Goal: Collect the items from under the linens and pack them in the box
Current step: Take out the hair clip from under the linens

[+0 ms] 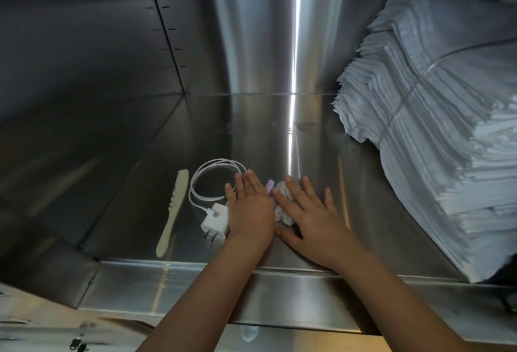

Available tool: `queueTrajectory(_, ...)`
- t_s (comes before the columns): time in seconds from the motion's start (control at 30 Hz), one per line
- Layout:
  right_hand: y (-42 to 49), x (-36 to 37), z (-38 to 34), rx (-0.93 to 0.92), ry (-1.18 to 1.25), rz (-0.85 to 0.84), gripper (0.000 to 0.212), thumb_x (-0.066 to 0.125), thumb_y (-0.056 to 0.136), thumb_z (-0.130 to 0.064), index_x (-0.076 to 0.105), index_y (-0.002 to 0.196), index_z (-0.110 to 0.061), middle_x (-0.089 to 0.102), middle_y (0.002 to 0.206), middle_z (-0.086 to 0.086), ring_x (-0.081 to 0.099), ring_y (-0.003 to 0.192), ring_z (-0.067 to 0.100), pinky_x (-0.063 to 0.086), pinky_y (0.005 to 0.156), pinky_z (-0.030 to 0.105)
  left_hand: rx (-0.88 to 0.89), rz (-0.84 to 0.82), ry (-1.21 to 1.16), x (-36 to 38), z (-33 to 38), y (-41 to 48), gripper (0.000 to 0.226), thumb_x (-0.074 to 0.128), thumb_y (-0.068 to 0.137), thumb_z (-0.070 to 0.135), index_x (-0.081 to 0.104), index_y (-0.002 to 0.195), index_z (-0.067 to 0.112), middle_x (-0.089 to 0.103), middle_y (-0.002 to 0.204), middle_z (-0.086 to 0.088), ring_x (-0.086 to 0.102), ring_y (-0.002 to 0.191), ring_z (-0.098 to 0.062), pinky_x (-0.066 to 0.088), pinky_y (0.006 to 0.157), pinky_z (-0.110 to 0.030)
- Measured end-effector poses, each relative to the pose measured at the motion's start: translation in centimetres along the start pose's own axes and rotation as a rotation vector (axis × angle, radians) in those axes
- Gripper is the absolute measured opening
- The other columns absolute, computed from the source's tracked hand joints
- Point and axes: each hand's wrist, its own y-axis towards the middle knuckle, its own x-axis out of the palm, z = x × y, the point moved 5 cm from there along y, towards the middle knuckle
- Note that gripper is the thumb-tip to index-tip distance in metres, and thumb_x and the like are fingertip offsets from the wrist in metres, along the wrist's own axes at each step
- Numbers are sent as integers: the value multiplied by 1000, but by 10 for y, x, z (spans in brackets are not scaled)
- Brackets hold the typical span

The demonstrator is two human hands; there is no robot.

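Left hand (250, 209) laid flat, fingers straight, just right of charger (214, 221); right hand (310, 217) spread flat on crumpled white cloth (284, 216). Comb (172, 211) left of charger. Bundled linens (433, 141) stacked far right of charger, on shelf (251, 127).

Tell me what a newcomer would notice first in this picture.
The tall, tied stack of white linens fills the right side of the steel shelf. At the front middle, the left hand and right hand lie flat, fingers straight, with a small crumpled cloth between them. Just left of them lie a white corded charger and a cream comb.
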Motion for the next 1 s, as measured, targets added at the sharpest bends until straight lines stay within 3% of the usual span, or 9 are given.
queueTrajectory(0.23, 0, 1, 1, 2, 31, -14, 68, 34, 92, -57, -3, 146, -38, -16, 156, -5, -20, 141, 20, -10, 111, 48, 40, 2, 148, 1, -6, 3, 57, 14, 101, 33, -7, 146, 5, -6, 156, -14, -14, 142, -29, -9, 110, -54)
queueTrajectory(0.47, -3, -8, 0, -17, 30, -8, 69, 38, 91, -56, 1, 147, -37, -16, 156, -6, -20, 141, 22, -9, 111, 49, 66, 139, 126, -14, -18, -16, 57, 23, 99, 40, 9, 148, 16, -2, 157, -9, -11, 142, -30, -4, 110, -56)
queueTrajectory(0.53, -8, -14, -1, -13, 38, 12, 69, 38, 91, -55, 1, 147, -37, -14, 156, -6, -18, 142, 21, -8, 111, 48, 29, 165, 128, -21, -21, -27, 57, 30, 98, 37, 14, 148, 16, 4, 157, -10, -4, 143, -32, 2, 110, -57)
queueTrajectory(0.6, -14, -20, -1, 0, 22, 37, 68, 37, 92, -54, 1, 147, -36, -11, 157, -5, -15, 142, 22, -7, 112, 48, 30, 252, 89, -33, -19, -44, 51, 45, 94, 27, 35, 141, 9, 26, 151, -16, 17, 140, -37, 15, 107, -60)
queueTrajectory(0.67, -23, -25, 0, 17, 10, 70, 68, 37, 92, -52, 1, 147, -35, -7, 157, -4, -12, 143, 22, -6, 112, 49, 86, 414, 45, -42, -14, -61, 37, 59, 83, 12, 60, 118, 0, 53, 130, -23, 46, 122, -43, 35, 95, -64)
queueTrajectory(0.7, -28, -28, 0, 23, 8, 82, 67, 37, 93, -51, 2, 148, -34, -5, 157, -4, -11, 143, 22, -5, 112, 48, 108, 488, 31, -44, -12, -69, 32, 57, 81, 10, 65, 110, -1, 60, 121, -23, 54, 114, -44, 40, 89, -64)
queueTrajectory(0.8, -43, -35, 0, 25, -1, 94, 65, 36, 94, -48, 4, 148, -31, -2, 158, -3, -8, 143, 22, -3, 112, 48, 142, 483, -11, -42, 2, -89, 42, 37, 83, 17, 66, 108, 1, 63, 116, -20, 57, 111, -39, 42, 88, -61)
queueTrajectory(1.0, -76, -43, 4, 88, -28, 85, 63, 36, 95, -45, 6, 148, -29, 1, 158, -2, -4, 144, 23, 3, 114, 47, 279, 420, -74, -28, 29, -109, 44, 37, 83, 20, 65, 110, 2, 63, 117, -18, 57, 113, -34, 41, 92, -58)
